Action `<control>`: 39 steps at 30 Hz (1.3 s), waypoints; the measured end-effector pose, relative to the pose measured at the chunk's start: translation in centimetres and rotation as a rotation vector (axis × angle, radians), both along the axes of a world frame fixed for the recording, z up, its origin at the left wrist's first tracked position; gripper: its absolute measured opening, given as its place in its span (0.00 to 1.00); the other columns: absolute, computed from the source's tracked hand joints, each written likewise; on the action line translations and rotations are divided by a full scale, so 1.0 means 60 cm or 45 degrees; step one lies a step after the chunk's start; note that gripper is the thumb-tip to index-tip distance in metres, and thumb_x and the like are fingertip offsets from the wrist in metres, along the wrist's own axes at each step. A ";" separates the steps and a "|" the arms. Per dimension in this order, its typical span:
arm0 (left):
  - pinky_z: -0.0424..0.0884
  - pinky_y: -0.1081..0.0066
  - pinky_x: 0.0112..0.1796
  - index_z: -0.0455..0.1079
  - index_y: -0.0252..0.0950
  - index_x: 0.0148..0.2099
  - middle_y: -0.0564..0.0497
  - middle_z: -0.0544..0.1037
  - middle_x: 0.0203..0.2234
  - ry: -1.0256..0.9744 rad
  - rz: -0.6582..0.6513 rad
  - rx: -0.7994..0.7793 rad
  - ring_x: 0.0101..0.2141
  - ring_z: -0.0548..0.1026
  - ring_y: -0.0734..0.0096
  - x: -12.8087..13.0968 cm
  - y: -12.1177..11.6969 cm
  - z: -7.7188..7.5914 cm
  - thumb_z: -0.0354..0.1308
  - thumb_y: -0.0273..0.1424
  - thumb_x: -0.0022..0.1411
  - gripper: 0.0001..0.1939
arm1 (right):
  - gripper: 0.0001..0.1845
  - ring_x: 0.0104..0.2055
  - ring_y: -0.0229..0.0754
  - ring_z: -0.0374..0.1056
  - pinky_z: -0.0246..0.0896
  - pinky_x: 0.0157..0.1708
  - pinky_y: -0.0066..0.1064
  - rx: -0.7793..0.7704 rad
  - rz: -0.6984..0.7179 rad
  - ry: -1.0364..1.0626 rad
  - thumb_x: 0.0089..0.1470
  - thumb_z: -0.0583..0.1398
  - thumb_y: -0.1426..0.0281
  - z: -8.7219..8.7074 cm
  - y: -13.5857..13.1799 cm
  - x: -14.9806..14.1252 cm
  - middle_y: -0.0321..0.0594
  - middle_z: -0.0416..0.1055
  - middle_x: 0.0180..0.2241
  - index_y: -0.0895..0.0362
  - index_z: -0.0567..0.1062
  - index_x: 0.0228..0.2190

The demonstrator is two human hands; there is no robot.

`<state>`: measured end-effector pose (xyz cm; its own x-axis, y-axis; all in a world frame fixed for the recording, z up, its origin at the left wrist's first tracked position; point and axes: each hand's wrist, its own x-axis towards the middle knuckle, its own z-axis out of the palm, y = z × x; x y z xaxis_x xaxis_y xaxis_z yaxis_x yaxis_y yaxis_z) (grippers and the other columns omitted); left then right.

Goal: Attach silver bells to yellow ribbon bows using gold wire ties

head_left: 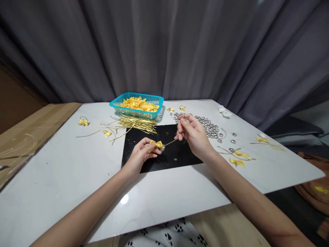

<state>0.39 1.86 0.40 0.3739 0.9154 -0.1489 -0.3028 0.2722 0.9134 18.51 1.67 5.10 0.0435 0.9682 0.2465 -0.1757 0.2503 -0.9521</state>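
White tabletop (64,171) carries a black mat (180,158); above it, left hand (141,153) pinches yellow bow (159,144) and right hand (194,134) grips gold wire (170,142).

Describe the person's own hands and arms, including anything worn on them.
The left hand and right hand are gloveless. Both forearms are bare, with no sleeve, watch or bracelet in view. A faint thin mark crosses the right one near the picture's lower edge.
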 end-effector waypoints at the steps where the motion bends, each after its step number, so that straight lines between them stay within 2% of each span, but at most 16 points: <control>1: 0.68 0.75 0.30 0.64 0.35 0.30 0.51 0.78 0.27 0.008 0.006 0.009 0.27 0.74 0.75 0.001 -0.001 -0.003 0.64 0.36 0.50 0.13 | 0.11 0.16 0.28 0.58 0.65 0.23 0.26 0.009 -0.014 0.009 0.52 0.59 0.63 0.004 0.000 0.003 0.25 0.61 0.19 0.54 0.63 0.33; 5: 0.68 0.75 0.31 0.65 0.35 0.29 0.51 0.77 0.27 -0.002 0.022 0.032 0.29 0.73 0.74 0.008 -0.008 -0.010 0.63 0.33 0.51 0.10 | 0.11 0.16 0.28 0.57 0.66 0.24 0.26 0.031 -0.026 0.011 0.53 0.59 0.63 0.012 -0.007 0.003 0.25 0.59 0.19 0.54 0.63 0.33; 10: 0.67 0.72 0.42 0.63 0.35 0.26 0.48 0.79 0.34 -0.205 -0.045 -0.072 0.38 0.76 0.70 0.009 -0.012 0.000 0.61 0.29 0.52 0.08 | 0.11 0.16 0.28 0.60 0.62 0.20 0.22 -0.003 0.159 -0.052 0.54 0.58 0.62 0.000 -0.025 -0.023 0.26 0.63 0.20 0.55 0.63 0.33; 13: 0.69 0.73 0.36 0.65 0.35 0.30 0.48 0.79 0.28 -0.296 -0.081 -0.202 0.32 0.77 0.71 0.008 -0.010 0.004 0.59 0.28 0.53 0.05 | 0.10 0.16 0.27 0.61 0.60 0.19 0.21 0.013 0.180 -0.056 0.55 0.58 0.62 -0.006 -0.028 -0.031 0.27 0.64 0.21 0.55 0.64 0.34; 16: 0.68 0.78 0.30 0.64 0.34 0.29 0.51 0.76 0.23 -0.292 -0.008 -0.245 0.24 0.73 0.78 0.008 -0.008 0.002 0.58 0.25 0.53 0.05 | 0.10 0.16 0.27 0.59 0.64 0.21 0.23 0.014 0.132 -0.020 0.55 0.58 0.63 -0.003 -0.025 -0.026 0.26 0.63 0.21 0.55 0.63 0.34; 19: 0.68 0.80 0.30 0.64 0.33 0.27 0.53 0.74 0.22 -0.233 0.073 -0.259 0.24 0.73 0.79 0.011 -0.008 -0.002 0.59 0.24 0.53 0.06 | 0.09 0.16 0.27 0.57 0.66 0.23 0.24 0.015 0.085 -0.026 0.54 0.58 0.64 0.006 -0.023 -0.018 0.26 0.62 0.21 0.54 0.63 0.33; 24: 0.68 0.78 0.31 0.66 0.33 0.27 0.53 0.73 0.22 -0.145 0.068 -0.190 0.24 0.71 0.79 0.014 -0.011 -0.007 0.61 0.25 0.50 0.06 | 0.09 0.16 0.27 0.56 0.67 0.24 0.25 0.075 0.062 -0.037 0.55 0.58 0.64 0.018 -0.028 -0.011 0.26 0.62 0.21 0.54 0.63 0.33; 32: 0.65 0.76 0.27 0.65 0.33 0.24 0.55 0.69 0.20 0.007 0.102 -0.043 0.22 0.67 0.79 0.012 -0.010 -0.008 0.64 0.30 0.45 0.09 | 0.09 0.15 0.27 0.53 0.67 0.23 0.24 0.060 0.099 -0.148 0.55 0.57 0.62 0.016 -0.032 -0.015 0.27 0.61 0.21 0.53 0.64 0.34; 36: 0.64 0.76 0.26 0.67 0.34 0.24 0.55 0.70 0.19 0.103 0.072 0.018 0.21 0.66 0.79 0.014 -0.013 -0.007 0.66 0.31 0.44 0.10 | 0.08 0.18 0.28 0.55 0.67 0.26 0.25 0.141 0.012 -0.149 0.55 0.58 0.64 0.020 -0.031 -0.008 0.28 0.61 0.24 0.51 0.65 0.36; 39: 0.64 0.76 0.25 0.68 0.34 0.24 0.54 0.72 0.19 0.162 0.072 0.079 0.21 0.67 0.78 0.016 -0.015 -0.007 0.66 0.30 0.44 0.10 | 0.10 0.21 0.29 0.60 0.68 0.29 0.27 0.163 -0.007 -0.188 0.55 0.59 0.63 0.025 -0.033 -0.003 0.31 0.64 0.26 0.51 0.66 0.38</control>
